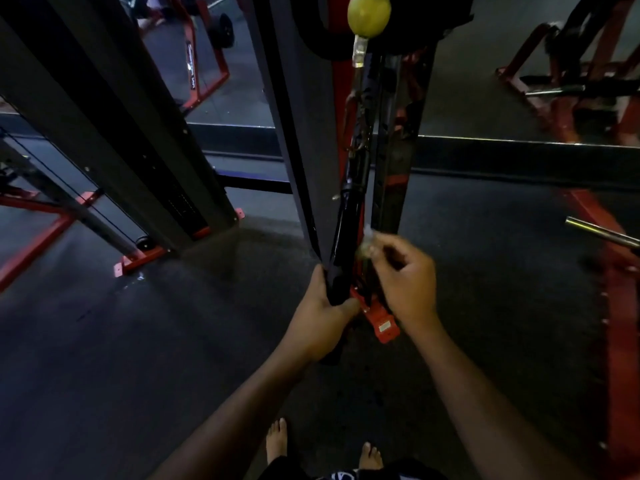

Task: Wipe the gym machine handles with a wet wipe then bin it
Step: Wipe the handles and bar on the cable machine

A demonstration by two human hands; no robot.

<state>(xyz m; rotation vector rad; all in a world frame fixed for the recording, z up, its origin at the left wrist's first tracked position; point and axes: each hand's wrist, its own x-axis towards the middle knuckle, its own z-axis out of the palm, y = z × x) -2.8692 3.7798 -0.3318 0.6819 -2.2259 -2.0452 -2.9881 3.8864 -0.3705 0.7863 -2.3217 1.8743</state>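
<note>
A long black handle (346, 233) hangs down from a cable with a yellow-green ball stopper (369, 13) at the top of the head view. My left hand (327, 315) grips the lower end of this handle. My right hand (401, 275) is just to the right of the handle and pinches a small crumpled pale wet wipe (367, 242) between its fingertips. The wipe is close beside the handle; whether it touches is blurred.
Dark grey uprights of the cable machine (114, 126) stand at left and centre, with red base feet (381, 320) on the dark floor. A red machine frame (609, 271) with a chrome bar (602, 232) is at right. My bare feet (277, 441) are below.
</note>
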